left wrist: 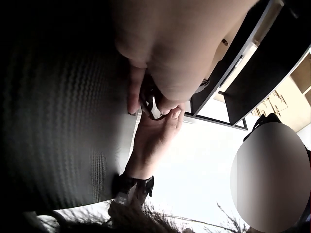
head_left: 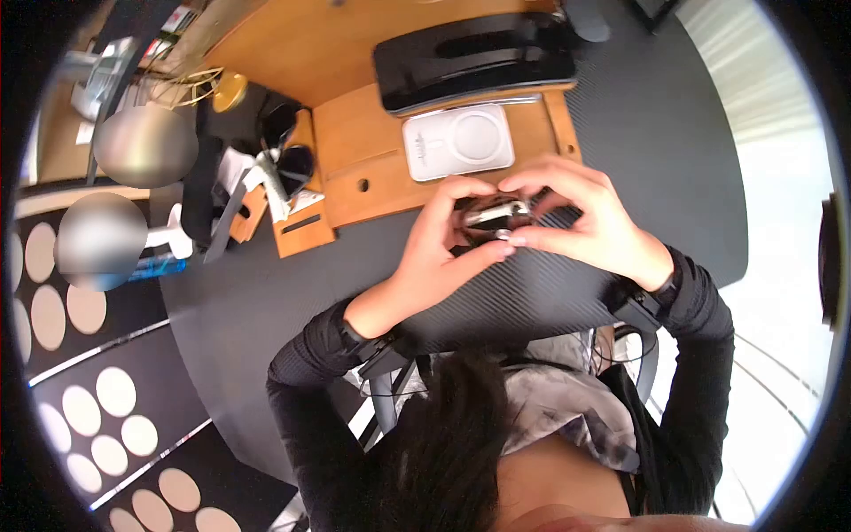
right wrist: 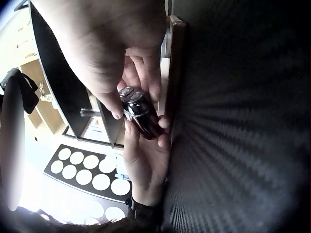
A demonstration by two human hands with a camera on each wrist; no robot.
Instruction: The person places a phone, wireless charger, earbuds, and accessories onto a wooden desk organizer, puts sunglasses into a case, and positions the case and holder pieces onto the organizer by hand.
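Note:
A small dark, glossy object with silvery metal parts [head_left: 496, 218] is held between both hands above the near side of the desk. The left hand [head_left: 434, 235] grips its left side with thumb and fingers curled round it. On the other side, the right hand [head_left: 589, 217] pinches its edge between thumb and fingertips. In the right wrist view the object [right wrist: 142, 114] shows two round ends side by side, with the left hand [right wrist: 148, 160] below and the right hand [right wrist: 112, 58] above. The left wrist view shows only a shiny part of it [left wrist: 153, 104] between the fingers.
Behind the hands, a wooden desk organizer [head_left: 359, 168] holds a white rectangular case with a ring [head_left: 459, 142] and a long black case [head_left: 474, 62]. Sunglasses [head_left: 292, 164] and papers lie at its left. The dark textured desk [head_left: 292, 293] surrounds it.

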